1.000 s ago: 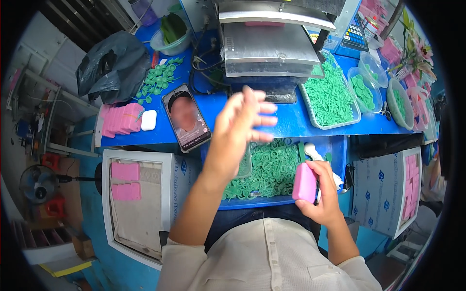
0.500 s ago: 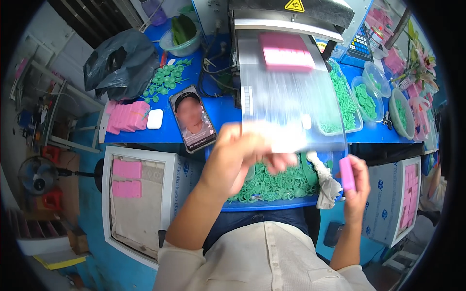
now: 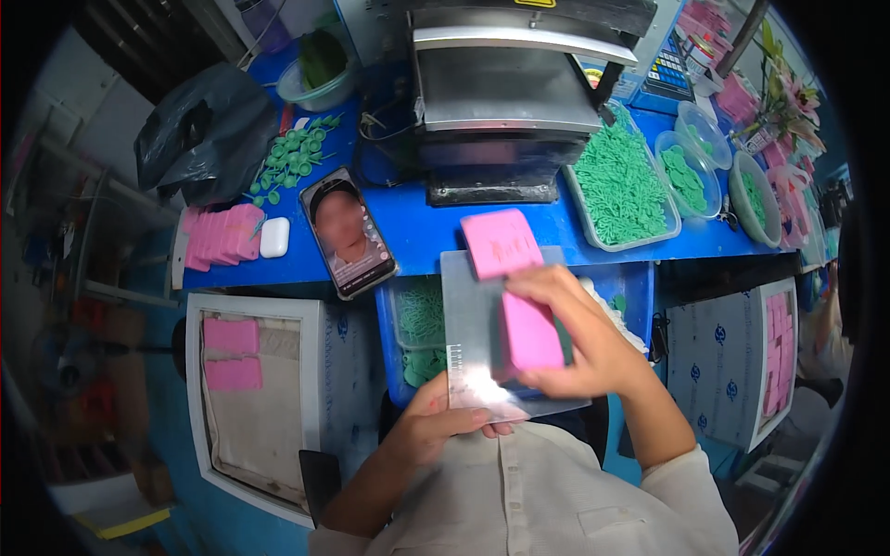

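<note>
My left hand point(image 3: 431, 426) grips the near left corner of a clear plastic plate point(image 3: 471, 315), thumb on top. The plate is tilted in front of my body, with glare near its lower end. A pink rectangular block point(image 3: 502, 243) with red marks lies across its far edge. My right hand point(image 3: 598, 338) is closed around a second pink block point(image 3: 531, 332), just over the plate; whether it touches the plate I cannot tell. Behind the plate stands a press-like machine point(image 3: 505, 93) with a metal platen.
A blue tray point(image 3: 385, 320) of green pieces sits below the plate. Containers of green pieces point(image 3: 621, 181) line the right of the blue table. On the left are a phone point(image 3: 346, 232), white case point(image 3: 274, 237), pink blocks point(image 3: 221, 235) and black bag point(image 3: 204, 130). White-framed boxes point(image 3: 255, 310) flank me.
The plate has come out from the machine toward me, carrying its pink block. My right hand has brought the other pink block from the right to over the plate.
</note>
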{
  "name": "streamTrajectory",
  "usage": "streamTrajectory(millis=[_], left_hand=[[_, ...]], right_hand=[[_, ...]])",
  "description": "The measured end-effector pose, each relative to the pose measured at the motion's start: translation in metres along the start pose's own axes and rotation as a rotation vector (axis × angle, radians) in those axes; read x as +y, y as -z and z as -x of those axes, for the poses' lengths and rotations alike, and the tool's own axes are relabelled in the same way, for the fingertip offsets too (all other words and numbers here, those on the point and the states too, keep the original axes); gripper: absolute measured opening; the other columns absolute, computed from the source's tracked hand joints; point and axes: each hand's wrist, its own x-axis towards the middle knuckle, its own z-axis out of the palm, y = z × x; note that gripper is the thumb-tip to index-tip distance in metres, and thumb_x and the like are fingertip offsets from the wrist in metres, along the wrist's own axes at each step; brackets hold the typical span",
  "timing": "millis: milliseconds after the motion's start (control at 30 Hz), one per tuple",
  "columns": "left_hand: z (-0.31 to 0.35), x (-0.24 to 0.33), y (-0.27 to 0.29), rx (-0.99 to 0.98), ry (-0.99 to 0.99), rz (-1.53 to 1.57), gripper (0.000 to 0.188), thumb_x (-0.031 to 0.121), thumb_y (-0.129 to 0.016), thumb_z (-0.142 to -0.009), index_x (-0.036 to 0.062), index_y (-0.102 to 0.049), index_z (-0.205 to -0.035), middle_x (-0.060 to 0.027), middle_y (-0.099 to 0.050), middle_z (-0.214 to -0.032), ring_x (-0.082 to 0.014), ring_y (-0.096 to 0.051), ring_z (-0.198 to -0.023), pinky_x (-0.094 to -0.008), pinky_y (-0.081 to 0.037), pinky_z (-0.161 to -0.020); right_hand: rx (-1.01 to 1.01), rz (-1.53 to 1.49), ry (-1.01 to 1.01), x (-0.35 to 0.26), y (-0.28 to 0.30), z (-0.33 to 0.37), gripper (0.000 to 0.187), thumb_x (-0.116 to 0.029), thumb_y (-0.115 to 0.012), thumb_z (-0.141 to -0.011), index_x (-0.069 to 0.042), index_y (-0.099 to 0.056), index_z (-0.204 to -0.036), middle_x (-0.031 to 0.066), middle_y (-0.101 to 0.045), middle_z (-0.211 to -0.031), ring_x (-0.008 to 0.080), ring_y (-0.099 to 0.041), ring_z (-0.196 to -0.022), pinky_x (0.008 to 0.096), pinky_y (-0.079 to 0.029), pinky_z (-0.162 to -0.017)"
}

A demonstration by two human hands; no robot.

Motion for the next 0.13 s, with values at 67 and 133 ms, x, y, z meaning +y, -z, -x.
streamTrajectory(millis=[67,133], left_hand=[[0.003,0.000,0.005,0.014,0.041,-0.062,0.057,0.015,-0.059,-0.079,-0.0066,-0.038,-0.128,-0.0284,-0.063,-0.103,-0.0272,-0.062,-0.088,-0.0358,-0.047,-0.080],[0.008,-0.005,0.009,-0.004,0.080,-0.071,0.060,0.016,-0.060,-0.079,-0.0050,-0.037,-0.130,-0.0275,-0.063,-0.104,-0.0279,-0.062,-0.088,-0.0364,-0.047,-0.082]], right_hand=[[0.031,0.073,0.002,0.014,-0.007,-0.008,0.072,-0.027,-0.077,-0.065,0.001,-0.045,-0.123,0.0189,-0.051,-0.115,0.0337,-0.050,-0.108,0.0418,-0.039,-0.092],[0.070,0.160,0.026,0.020,-0.013,-0.007,0.077,-0.031,-0.078,-0.065,-0.004,-0.042,-0.128,0.0167,-0.050,-0.119,0.0355,-0.048,-0.111,0.0440,-0.037,-0.095]])
